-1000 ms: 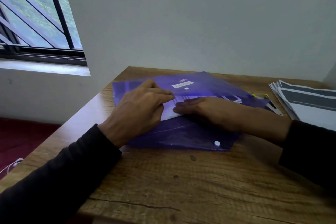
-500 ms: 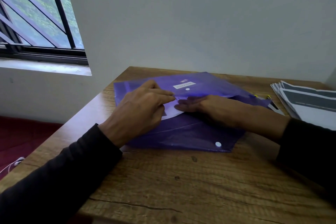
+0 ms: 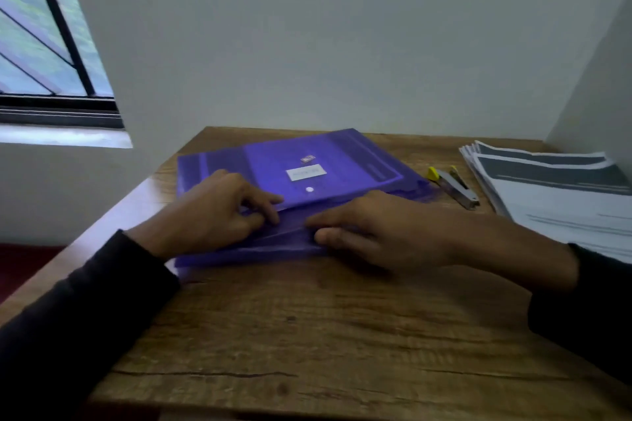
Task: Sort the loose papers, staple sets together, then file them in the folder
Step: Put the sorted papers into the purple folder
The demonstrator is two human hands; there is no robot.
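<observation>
A translucent purple folder [image 3: 342, 154] lies on the wooden table [image 3: 307, 335]; its flap bears a white label [image 3: 306, 173] and a white snap button [image 3: 309, 189]. My left hand [image 3: 212, 212] rests on the folder's left part, with its curled fingertips and thumb pinching the flap's front edge. My right hand [image 3: 383, 232] holds the folder's front right part, fingers laid on top and the thumb against the near edge. No white sheet shows between the hands. A stack of printed papers [image 3: 561, 202] sits at the right, and a grey stapler [image 3: 455, 186] lies between it and the folder.
Walls close the table off at the back and at the far right. A barred window [image 3: 41, 44] and its sill are at the left, beyond the table's left edge. Bare wood stretches from the folder to the near edge.
The white sheet seen between my hands is no longer visible. My right hand has drawn back toward the folder's near edge, uncovering the stapler. The flap now lies lower, over the opening.
</observation>
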